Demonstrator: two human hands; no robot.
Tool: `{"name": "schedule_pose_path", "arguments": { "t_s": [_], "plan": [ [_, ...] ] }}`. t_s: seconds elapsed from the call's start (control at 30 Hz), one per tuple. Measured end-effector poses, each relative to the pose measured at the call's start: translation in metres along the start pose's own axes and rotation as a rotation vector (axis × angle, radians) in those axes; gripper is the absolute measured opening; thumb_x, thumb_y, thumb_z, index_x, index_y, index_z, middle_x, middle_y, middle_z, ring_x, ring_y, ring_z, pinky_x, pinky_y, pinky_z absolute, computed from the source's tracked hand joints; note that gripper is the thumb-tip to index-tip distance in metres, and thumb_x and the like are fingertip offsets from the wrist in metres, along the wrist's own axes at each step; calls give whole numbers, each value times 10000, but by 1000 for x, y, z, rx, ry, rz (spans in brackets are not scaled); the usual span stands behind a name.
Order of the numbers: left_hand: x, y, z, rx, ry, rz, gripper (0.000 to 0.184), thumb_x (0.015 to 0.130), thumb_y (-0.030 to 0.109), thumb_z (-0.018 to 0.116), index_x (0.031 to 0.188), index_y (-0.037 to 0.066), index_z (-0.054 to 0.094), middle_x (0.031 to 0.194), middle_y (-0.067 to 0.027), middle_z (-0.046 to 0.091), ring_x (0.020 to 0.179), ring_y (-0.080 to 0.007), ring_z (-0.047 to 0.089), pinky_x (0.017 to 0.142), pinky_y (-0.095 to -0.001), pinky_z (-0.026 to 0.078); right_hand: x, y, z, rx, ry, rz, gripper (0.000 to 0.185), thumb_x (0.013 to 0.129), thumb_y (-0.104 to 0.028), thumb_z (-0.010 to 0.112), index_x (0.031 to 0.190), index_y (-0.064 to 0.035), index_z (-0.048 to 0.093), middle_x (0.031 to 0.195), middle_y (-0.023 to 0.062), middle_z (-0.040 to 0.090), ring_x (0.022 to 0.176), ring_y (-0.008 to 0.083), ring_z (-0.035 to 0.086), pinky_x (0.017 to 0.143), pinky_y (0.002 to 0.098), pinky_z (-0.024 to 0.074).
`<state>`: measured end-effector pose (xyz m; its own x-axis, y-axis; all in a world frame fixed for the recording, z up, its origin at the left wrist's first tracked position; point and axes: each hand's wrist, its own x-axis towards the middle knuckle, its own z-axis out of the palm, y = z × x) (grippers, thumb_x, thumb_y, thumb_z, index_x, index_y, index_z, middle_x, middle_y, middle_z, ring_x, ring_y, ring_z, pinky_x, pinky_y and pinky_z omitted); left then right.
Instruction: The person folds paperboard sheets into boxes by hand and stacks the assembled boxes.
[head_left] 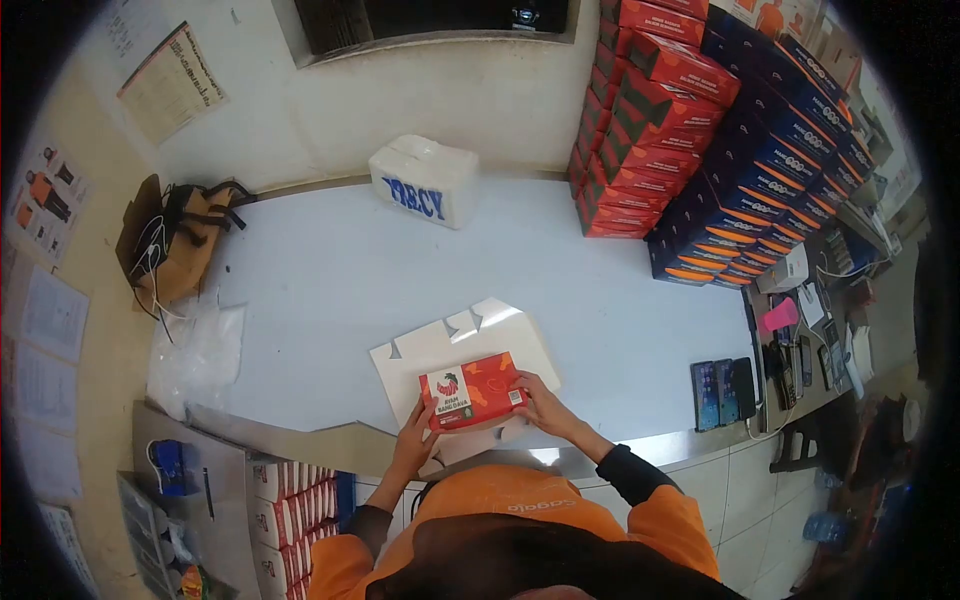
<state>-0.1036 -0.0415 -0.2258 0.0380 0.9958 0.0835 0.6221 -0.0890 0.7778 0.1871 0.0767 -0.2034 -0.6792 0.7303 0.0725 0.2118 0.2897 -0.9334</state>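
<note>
A red and white cardboard food box (480, 385) printed "Ayam Bang Dava" is between my hands near the front edge of the table. My left hand (415, 432) grips its left end, fingers against the side. At the right end my right hand (543, 405) holds it, with the thumb and fingers on the corner. Under the box lies a flat, unfolded white carton blank (530, 340) with cut notches along its edge. The underside of the box is hidden.
Tall stacks of red boxes (650, 150) and dark blue boxes (760, 180) stand at the back right. A white wrapped pack (425, 180) sits by the wall. Phones (715, 393) lie at the right edge, clear plastic bags (200, 355) at the left.
</note>
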Motion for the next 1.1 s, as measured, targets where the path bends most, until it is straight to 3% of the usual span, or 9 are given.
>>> {"name": "schedule_pose_path", "arguments": {
  "t_s": [0.2,0.3,0.37,0.47,0.5,0.67,0.8,0.87,1.1],
  "plan": [
    [-5,-14,4,-25,-55,26,535,827,58,621,1336,123,470,1408,-214,353,1255,-359,425,999,-395,398,-14,31,3,-235,62,-95,179,849,-121,630,1006,-59,570,1128,132,516,1100,317,501,907,369,455],
    [-3,-20,21,93,188,228,599,846,-1,556,1404,119,375,1448,-188,316,1282,-303,401,1015,-373,374,-19,39,6,-137,101,-27,289,880,-143,616,1130,-57,499,1122,110,530,1066,239,542,874,346,467],
    [3,-26,36,-885,176,-170,660,869,-13,481,1466,109,227,1482,-153,268,1317,-242,345,1040,-336,330,-19,35,12,162,95,165,402,917,-173,586,1249,-56,390,1128,83,528,1064,167,536,857,328,471],
    [22,-17,31,-965,72,-319,709,891,15,427,1490,96,55,1496,-118,232,1311,-212,327,1064,-305,281,-15,26,10,335,112,229,433,924,-146,563,1299,-54,366,1224,110,481,1149,193,488,905,324,452],
    [42,44,9,-992,80,-244,658,932,110,423,1482,121,61,1440,-116,304,1266,-259,386,1018,-403,385,-9,15,5,325,120,216,433,924,-146,563,1299,-54,366,1224,110,481,1149,193,488,905,324,452],
    [140,107,-28,-1399,184,-119,598,931,130,445,1439,223,142,1405,-111,335,1246,-262,424,962,-482,442,47,-38,-84,-33,552,-111,410,893,-65,536,1285,-21,424,1287,147,479,1165,239,497,957,357,416],
    [242,227,-75,-1319,147,112,601,944,213,461,1441,229,124,1407,-102,329,1258,-272,403,971,-482,398,113,-100,-226,-270,1166,-381,235,865,-80,579,1080,-4,524,1037,131,562,1002,229,534,846,346,434],
    [299,275,-84,-1299,162,223,585,931,335,492,1422,197,205,1389,-105,349,1266,-264,374,990,-485,382,136,-131,-295,-657,1244,-466,186,862,-82,576,1033,-18,544,994,132,551,962,255,538,831,344,428],
    [465,405,-80,-1291,-21,265,716,865,451,579,1399,172,193,1386,-114,309,1197,-275,427,897,-465,444,180,-132,-380,-809,983,-456,186,856,-152,565,1009,-47,575,1014,159,558,989,337,524,849,422,408]
  ]
}}
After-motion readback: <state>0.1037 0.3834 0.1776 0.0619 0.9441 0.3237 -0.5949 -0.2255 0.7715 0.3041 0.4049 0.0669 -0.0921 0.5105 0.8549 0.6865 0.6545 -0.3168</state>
